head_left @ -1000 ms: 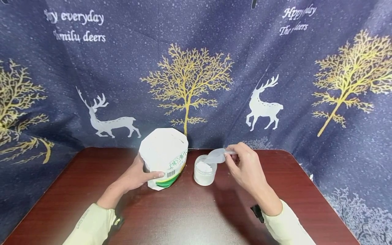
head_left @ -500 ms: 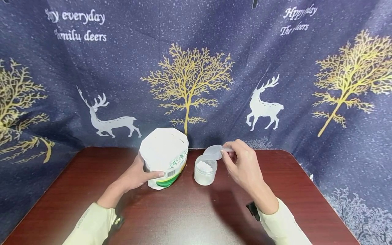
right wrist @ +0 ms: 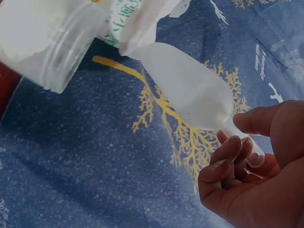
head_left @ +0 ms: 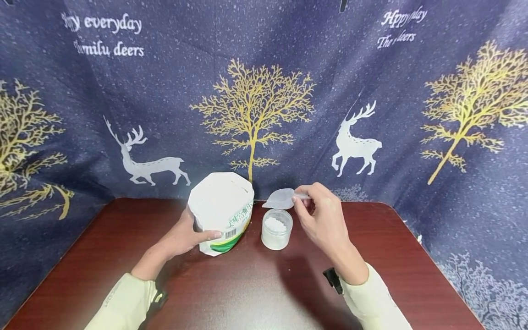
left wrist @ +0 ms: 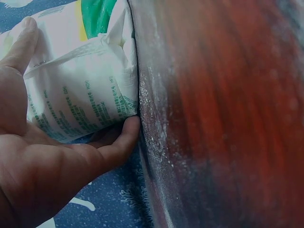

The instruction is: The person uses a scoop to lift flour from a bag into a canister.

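Observation:
A white bag [head_left: 238,231] with green print stands left of centre in the head view, its top spread wide over white powder. My left hand [head_left: 181,236] holds its left side, thumb across the front; the left wrist view shows fingers curled near its base [left wrist: 124,102]. To the right stands a clear round jar [head_left: 275,242] holding white powder. My right hand [head_left: 326,220] pinches the handle of a translucent scoop [head_left: 280,199], which hangs above the jar's back rim, pointing left. In the right wrist view the scoop [right wrist: 185,85] shows no heap of powder.
The dark red-brown table [head_left: 231,293] carries the bag and jar near its back edge. Behind it hangs a blue cloth [head_left: 165,91] printed with trees and deer. White specks [left wrist: 154,118] lie along the table edge in the left wrist view.
My right hand has lifted the scoop up and to the left, from tilted over the jar's mouth to nearly level above its back rim. The left hand and bag have stayed put.

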A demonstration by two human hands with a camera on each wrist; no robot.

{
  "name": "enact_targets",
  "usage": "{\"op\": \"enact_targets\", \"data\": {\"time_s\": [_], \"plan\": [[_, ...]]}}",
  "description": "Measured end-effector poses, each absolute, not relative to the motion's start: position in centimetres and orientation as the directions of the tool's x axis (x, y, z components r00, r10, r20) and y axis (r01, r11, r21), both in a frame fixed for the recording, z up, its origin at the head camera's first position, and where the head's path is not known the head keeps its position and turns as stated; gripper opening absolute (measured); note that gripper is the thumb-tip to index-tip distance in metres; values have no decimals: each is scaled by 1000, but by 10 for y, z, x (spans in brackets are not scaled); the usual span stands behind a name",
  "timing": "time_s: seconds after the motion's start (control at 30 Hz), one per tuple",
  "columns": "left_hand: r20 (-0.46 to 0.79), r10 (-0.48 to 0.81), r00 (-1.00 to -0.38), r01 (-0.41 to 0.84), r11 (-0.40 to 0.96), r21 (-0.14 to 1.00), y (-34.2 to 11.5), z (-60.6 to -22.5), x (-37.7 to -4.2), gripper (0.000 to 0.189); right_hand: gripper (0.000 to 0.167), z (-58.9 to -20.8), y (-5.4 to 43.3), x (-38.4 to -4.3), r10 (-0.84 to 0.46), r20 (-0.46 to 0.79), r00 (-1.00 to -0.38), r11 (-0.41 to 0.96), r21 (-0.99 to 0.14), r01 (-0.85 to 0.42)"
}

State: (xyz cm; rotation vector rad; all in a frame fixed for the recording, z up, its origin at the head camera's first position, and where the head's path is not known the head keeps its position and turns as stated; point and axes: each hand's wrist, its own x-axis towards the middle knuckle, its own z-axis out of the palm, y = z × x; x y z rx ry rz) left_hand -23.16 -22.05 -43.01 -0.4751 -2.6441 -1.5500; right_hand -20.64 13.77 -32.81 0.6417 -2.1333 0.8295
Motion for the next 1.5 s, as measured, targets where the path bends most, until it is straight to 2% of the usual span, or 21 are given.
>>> {"op": "enact_targets", "data": {"time_s": [0.8,1.27,1.5], "plan": [[178,241,-954,271,443,855,-222,-432,-232,122,5,-308,98,-211,-140,818,-558,585,-387,-713],[203,243,-949,295,448,844,-223,-433,-234,121,6,-303,89,-214,-111,815,-569,573,-415,-707],[207,242,-948,299,452,841,-222,-434,-233,121,6,-307,81,-222,-102,786,-610,571,-456,-682]]}}
